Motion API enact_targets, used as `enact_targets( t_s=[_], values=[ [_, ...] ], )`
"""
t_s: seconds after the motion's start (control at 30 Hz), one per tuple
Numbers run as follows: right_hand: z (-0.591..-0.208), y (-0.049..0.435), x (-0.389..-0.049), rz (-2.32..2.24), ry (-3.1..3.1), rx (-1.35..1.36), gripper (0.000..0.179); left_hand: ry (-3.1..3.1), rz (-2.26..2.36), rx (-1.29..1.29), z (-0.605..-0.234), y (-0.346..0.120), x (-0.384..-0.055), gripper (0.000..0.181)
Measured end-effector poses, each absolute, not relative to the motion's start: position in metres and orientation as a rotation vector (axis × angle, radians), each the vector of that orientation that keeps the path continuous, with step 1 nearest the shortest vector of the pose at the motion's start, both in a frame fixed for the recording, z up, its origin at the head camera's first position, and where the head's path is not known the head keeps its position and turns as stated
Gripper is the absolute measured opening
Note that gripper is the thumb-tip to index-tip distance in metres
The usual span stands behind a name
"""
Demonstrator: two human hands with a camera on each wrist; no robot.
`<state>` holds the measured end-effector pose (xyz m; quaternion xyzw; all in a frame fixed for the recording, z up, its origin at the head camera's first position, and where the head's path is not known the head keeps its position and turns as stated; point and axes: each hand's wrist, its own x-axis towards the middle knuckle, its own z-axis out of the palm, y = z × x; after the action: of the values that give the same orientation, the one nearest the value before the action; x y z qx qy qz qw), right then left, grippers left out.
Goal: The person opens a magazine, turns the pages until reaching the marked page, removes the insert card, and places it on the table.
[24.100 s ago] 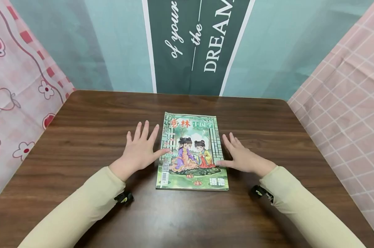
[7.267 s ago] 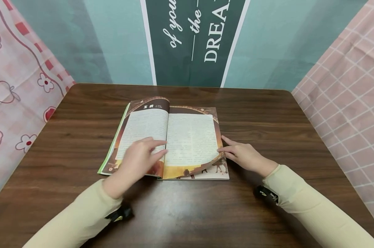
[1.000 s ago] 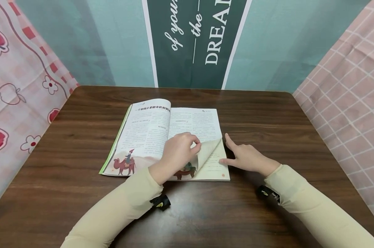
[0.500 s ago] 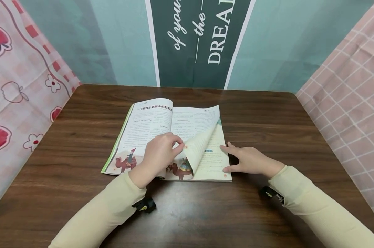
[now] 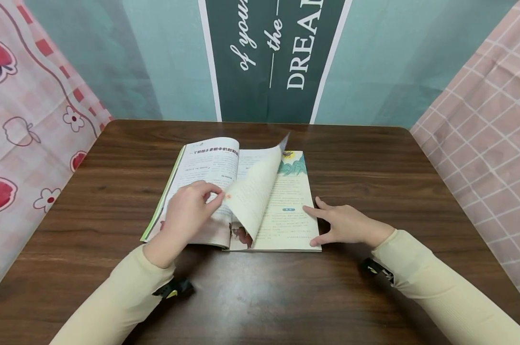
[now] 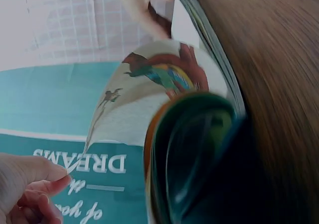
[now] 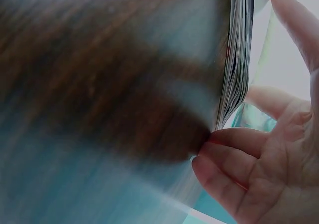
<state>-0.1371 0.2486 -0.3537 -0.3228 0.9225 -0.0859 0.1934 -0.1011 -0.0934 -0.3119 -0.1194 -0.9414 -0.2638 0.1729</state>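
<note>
An opened magazine (image 5: 292, 225) lies on the table, its left-hand pages bulging up near the spine. My left hand (image 5: 188, 208) pinches the corner of a cream page (image 5: 253, 191) between thumb and fingers. That page curls over leftward, with part of a camel picture showing beneath it. In the left wrist view the thumb and fingers (image 6: 35, 176) grip the lifted page's edge. On the other side, my right hand (image 5: 350, 225) rests at the magazine's right edge, thumb and index finger extended onto the page below. The right wrist view shows its other fingers (image 7: 234, 159) against the page edges.
The dark wooden table (image 5: 260, 297) surrounds the magazine. Behind it hangs a teal cloth (image 5: 165, 62) with white lettering. A fruit-patterned pink cloth (image 5: 23, 120) is at the left and a pink checked cloth (image 5: 488, 129) at the right.
Over the last second my left hand has moved left, drawing the page farther over and uncovering more of the cream page beneath. Much earlier the magazine was closed. The right hand has barely shifted.
</note>
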Motion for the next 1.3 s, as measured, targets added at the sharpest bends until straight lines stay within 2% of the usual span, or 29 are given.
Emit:
enact_targets(
  t_s=[0.57, 0.9, 1.3],
  values=[
    [-0.355, 0.243, -0.133, -0.211, 2.566, -0.859, 0.094, -2.639, -0.603, -0.096, -0.312, -0.178, -0.065, 0.003],
    [-0.355, 0.243, -0.130, -0.214, 2.580, -0.864, 0.093, -2.812, -0.546, 0.016, -0.317, -0.195, -0.050, 0.009],
    [-0.353, 0.244, -0.129, -0.196, 2.600, -0.872, 0.091, -3.290, -0.486, 0.034, -0.324, -0.207, -0.054, 0.018]
  ],
)
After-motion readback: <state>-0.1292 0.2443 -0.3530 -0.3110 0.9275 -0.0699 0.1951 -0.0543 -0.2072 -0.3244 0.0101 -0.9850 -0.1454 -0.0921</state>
